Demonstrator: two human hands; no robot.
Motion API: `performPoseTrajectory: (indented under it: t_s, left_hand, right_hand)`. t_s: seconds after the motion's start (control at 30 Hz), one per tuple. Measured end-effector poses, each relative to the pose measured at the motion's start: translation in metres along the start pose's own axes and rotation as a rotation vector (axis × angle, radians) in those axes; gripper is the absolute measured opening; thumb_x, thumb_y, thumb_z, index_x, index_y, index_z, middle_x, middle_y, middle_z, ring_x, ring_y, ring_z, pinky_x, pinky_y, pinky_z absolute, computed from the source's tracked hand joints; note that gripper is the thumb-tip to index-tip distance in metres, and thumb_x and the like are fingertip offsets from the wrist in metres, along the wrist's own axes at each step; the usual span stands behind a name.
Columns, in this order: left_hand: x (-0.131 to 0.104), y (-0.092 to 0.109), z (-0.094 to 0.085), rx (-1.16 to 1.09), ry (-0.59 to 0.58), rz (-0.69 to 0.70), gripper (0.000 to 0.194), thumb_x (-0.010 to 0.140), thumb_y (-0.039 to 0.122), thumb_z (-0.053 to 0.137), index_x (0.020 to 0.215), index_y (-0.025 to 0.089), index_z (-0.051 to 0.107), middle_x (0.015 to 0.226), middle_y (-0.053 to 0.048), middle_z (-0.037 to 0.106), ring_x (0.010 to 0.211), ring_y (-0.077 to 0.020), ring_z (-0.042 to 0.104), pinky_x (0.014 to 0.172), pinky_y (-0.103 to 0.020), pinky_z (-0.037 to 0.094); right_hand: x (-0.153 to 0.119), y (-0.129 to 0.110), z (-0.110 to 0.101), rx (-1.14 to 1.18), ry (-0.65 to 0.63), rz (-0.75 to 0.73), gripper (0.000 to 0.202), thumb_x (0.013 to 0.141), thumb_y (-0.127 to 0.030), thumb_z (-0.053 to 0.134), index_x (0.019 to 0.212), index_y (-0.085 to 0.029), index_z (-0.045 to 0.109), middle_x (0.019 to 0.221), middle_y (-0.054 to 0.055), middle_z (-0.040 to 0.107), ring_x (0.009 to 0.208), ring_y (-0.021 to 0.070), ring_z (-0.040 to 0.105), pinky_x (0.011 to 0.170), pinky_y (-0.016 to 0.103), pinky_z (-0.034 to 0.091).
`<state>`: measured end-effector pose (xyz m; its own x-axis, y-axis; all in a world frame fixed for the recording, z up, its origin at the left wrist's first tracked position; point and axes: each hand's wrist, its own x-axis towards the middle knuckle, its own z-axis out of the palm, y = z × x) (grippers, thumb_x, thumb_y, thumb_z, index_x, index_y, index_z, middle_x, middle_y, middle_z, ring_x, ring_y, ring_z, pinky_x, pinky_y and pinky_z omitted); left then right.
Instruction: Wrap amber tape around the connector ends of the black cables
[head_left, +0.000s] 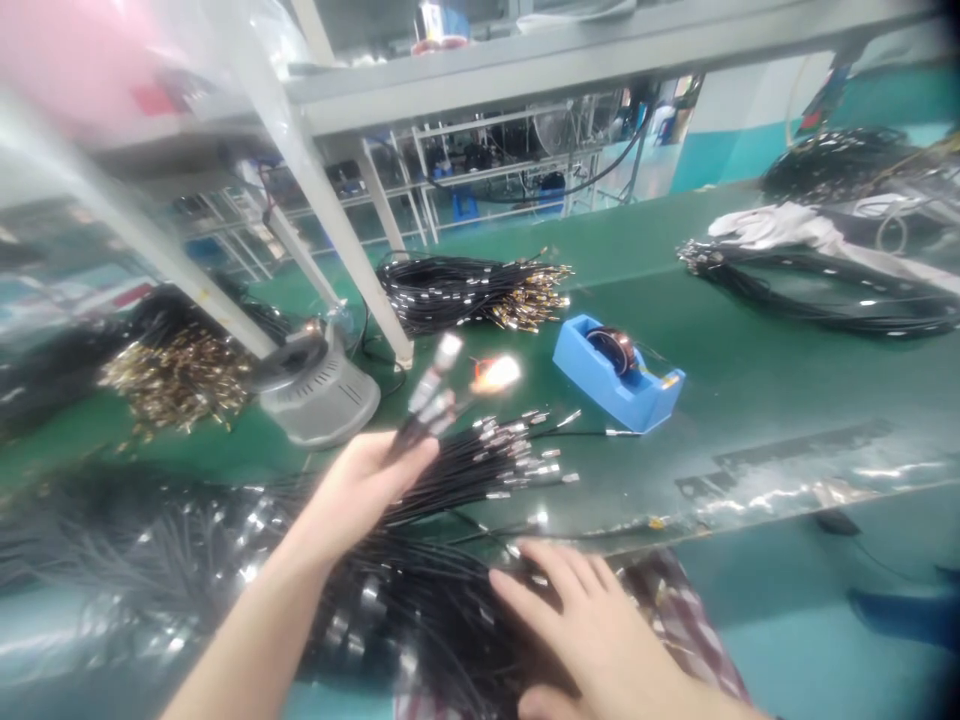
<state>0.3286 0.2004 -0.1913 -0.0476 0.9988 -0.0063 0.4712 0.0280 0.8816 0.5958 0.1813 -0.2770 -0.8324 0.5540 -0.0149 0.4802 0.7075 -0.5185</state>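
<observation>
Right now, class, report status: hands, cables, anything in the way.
Left hand gripping a few cables, ends raised. Right hand flat on the cable pile. Tape dispenser and fan base beyond, apart.

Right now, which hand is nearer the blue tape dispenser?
Left. The left hand grips a few cables left of the blue tape dispenser; the right hand rests on the cable bundle below it.

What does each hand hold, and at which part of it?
Left hand grips a few black cables just below their metal connector ends. Right hand lies flat on the cable pile, gripping nothing.
</observation>
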Motion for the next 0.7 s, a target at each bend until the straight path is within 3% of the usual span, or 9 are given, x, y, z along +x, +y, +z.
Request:
performPoseTrajectory:
  t_s: [0.1,0.2,0.43,0.53,0.63,0.7]
  left_hand:
    - [-0.007,0.01,0.002,-0.215,0.1,0.001,0.057,0.091,0.054,0.051,0.055,0.015,0.032,0.05,0.003,0.025,0.045,-0.0062,0.023,0.048,-0.026,0.016]
    - [-0.014,0.022,0.01,-0.455,0.147,-0.013,0.057,0.087,0.051,0.059,0.051,0.014,0.036,0.046,0.004,0.024,0.041,-0.0049,0.021,0.046,-0.026,0.011]
    - [-0.03,0.047,0.034,-0.657,0.197,-0.064,0.053,0.087,0.047,0.062,0.052,0.014,0.039,0.044,0.004,0.02,0.04,-0.0053,0.019,0.046,-0.026,0.012]
    - [-0.029,0.036,0.043,-0.647,0.116,-0.09,0.053,0.087,0.049,0.061,0.052,0.014,0.04,0.044,0.003,0.023,0.041,-0.0059,0.022,0.043,-0.025,0.012]
    - [-0.023,0.017,0.053,-0.61,-0.027,-0.183,0.053,0.086,0.051,0.061,0.054,0.014,0.04,0.047,0.004,0.024,0.042,-0.0051,0.021,0.043,-0.025,0.009]
    - [-0.019,0.009,0.058,-0.608,-0.074,-0.204,0.052,0.086,0.05,0.062,0.056,0.013,0.041,0.049,0.004,0.025,0.043,-0.0045,0.021,0.043,-0.024,0.01]
  right_hand:
    - [0.003,0.0,0.003,0.033,-0.054,-0.04,0.066,0.087,-0.048,0.06,0.147,-0.028,0.041,0.142,0.009,0.047,0.121,0.0316,0.045,0.098,0.053,0.041]
    - [0.002,0.001,0.0,0.092,-0.06,-0.075,0.058,0.091,-0.037,0.055,0.146,-0.027,0.042,0.141,0.004,0.048,0.121,0.0249,0.045,0.102,0.044,0.039]
    - [0.005,0.005,0.012,-0.02,-0.019,-0.171,0.051,0.09,-0.022,0.051,0.141,-0.023,0.049,0.138,0.006,0.053,0.112,0.0262,0.051,0.092,0.043,0.046]
    - [0.0,0.007,0.016,-0.099,0.123,-0.23,0.046,0.09,-0.026,0.055,0.135,-0.021,0.053,0.133,0.005,0.057,0.105,0.0252,0.056,0.084,0.04,0.049]
    - [-0.016,0.013,0.007,-0.083,0.276,-0.303,0.037,0.089,-0.038,0.062,0.121,-0.021,0.06,0.122,0.002,0.064,0.099,0.0212,0.06,0.079,0.035,0.049]
    - [-0.03,0.019,-0.005,0.016,0.351,-0.254,0.023,0.086,-0.032,0.066,0.107,-0.021,0.063,0.109,0.0,0.068,0.095,0.0165,0.061,0.08,0.031,0.048]
